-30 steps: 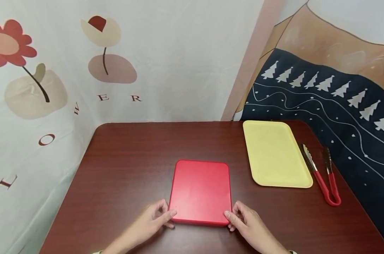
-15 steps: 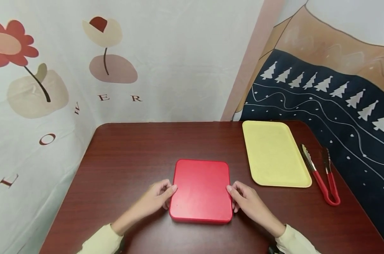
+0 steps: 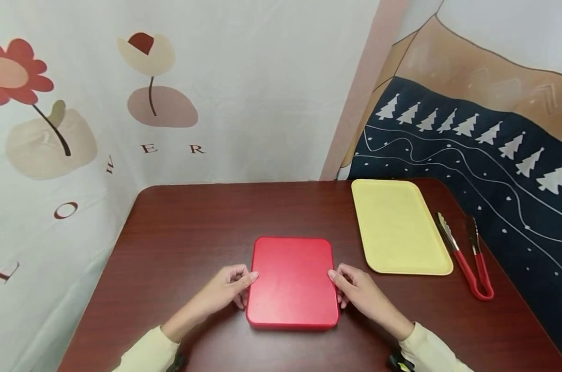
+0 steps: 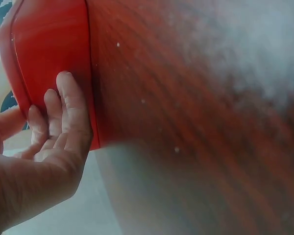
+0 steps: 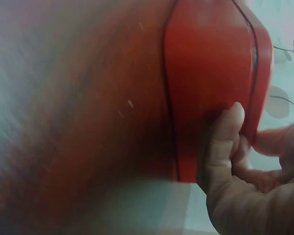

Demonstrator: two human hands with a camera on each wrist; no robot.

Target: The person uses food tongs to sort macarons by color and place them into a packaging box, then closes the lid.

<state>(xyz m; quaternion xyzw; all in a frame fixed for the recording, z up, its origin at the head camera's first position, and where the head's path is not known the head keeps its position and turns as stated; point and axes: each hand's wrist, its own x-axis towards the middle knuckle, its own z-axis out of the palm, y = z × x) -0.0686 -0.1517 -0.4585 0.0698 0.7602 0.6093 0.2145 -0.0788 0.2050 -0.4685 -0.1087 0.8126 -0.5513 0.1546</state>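
A red square box point(image 3: 292, 284) with rounded corners and a lid sits on the dark brown table in the head view. My left hand point(image 3: 232, 287) holds its left side, the thumb at the lid's edge. On the other side my right hand point(image 3: 353, 287) holds the box the same way. In the left wrist view the fingers point(image 4: 71, 103) lie against the box's side wall, below the lid's seam. The right wrist view shows the right fingers point(image 5: 225, 132) on the opposite wall and the thumb point(image 5: 272, 142) at the lid's rim. What the box contains is hidden.
A yellow tray point(image 3: 402, 227) lies at the back right of the table point(image 3: 192, 222). Beside it, near the right edge, rest spread tongs point(image 3: 467, 268) with red handles. Printed cloths hang behind the table and along its sides.
Both hands have slid forward along the box's sides, from its near corners to about the middle. Over the last half second they have stayed there, and the head view has shifted slightly.
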